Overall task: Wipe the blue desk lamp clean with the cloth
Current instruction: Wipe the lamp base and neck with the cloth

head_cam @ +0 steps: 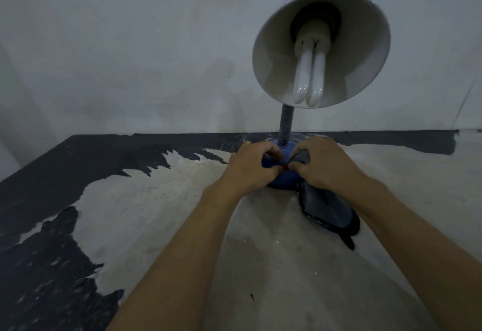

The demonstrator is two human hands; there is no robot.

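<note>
Blue desk lamp (284, 183) stands upright near the far edge of the tabletop (182, 226), close to the wall (130, 43), its round base partly covered by both hands. From the base a ribbed gooseneck (286, 127) rises straight up to the shade (320, 46), which tips toward the camera and shows its pale inside and a white folded-tube bulb (309, 80). The left hand (251, 167) sits on the left side of the base with its fingers curled over the top, thumb and fingertips meeting near the middle; it grips the base. The right hand (322, 165) rests on the right side of the base, fingers curled and pinching a grey cloth (326, 208) against it. A small red spot shows between the two thumbs; what it is cannot be told. The cloth trails from under the right hand down onto the tabletop just beside the base, its dark edge lying toward the camera. Both forearms reach in from the lower edge of the view, bare, converging on the base. The tabletop is worn: pale bare patches across the middle and right, dark peeling coating along the left side and the back edge. The wall behind is plain, pale and faintly stained, and the light is dim.
</note>
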